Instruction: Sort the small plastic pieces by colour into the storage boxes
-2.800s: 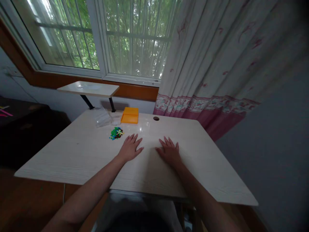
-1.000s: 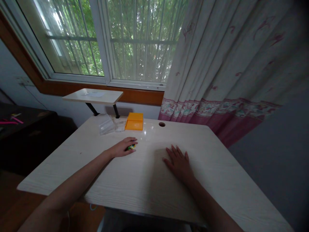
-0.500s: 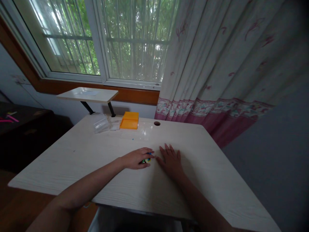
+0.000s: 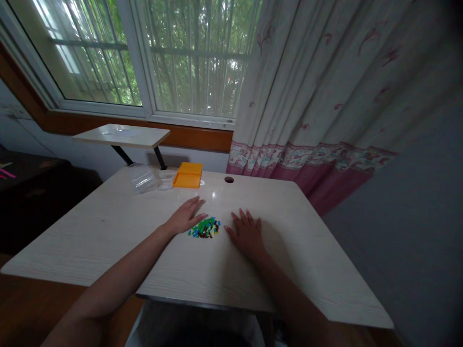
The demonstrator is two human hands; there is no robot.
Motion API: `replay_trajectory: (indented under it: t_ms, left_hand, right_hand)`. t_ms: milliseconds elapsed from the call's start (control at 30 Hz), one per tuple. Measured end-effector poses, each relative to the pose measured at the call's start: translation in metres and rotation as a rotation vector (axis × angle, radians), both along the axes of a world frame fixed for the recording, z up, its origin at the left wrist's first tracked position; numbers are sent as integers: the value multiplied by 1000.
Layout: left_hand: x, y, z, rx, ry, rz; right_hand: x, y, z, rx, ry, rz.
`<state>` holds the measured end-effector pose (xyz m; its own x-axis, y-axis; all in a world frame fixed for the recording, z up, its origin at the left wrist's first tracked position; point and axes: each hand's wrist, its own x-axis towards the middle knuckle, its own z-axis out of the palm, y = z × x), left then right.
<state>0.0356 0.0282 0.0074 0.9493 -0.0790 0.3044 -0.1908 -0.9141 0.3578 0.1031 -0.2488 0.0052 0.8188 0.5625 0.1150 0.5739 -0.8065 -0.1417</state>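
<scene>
A small heap of tiny coloured pieces [image 4: 205,228], green, blue, brown, white and yellow, lies on the pale wooden desk [image 4: 202,274]; they are too small to name for sure. My left hand [image 4: 185,216] rests at the heap's left edge, palm down, fingers stretched out and thumb near the pieces. On the other side, my right hand [image 4: 248,234] lies flat on the desk with fingers spread, a short way from the heap. Neither hand holds anything.
Toward the back of the desk sit an orange tray [image 4: 188,175] and a clear plastic container [image 4: 143,179]. A raised shelf [image 4: 125,136] on black legs stands at the back left. There is a round cable hole [image 4: 229,180] near the rear edge, by the curtain [image 4: 289,154].
My left hand has moved off the heap to the left and back, uncovering the coloured pieces. My right hand stays flat on the desk. The view has shifted slightly.
</scene>
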Motion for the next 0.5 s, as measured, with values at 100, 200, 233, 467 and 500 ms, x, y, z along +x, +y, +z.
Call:
replay_trajectory:
  t_ms: [100, 200, 233, 467, 500]
  left_hand:
    - [0, 0, -2, 24, 17, -39]
    - [-4, -3, 0, -3, 35, -117]
    - [-6, -4, 1, -19, 44, -154]
    - [-12, -20, 3, -98, 31, -346]
    - [-12, -23, 3, -107, 29, -365]
  right_hand:
    - [1, -1, -1, 0, -5, 3]
    - [3, -1, -2, -1, 3, 5]
    - [3, -1, -2, -1, 7, 5]
    - [6, 1, -4, 3, -11, -11]
    - [6, 0, -4, 3, -14, -13]
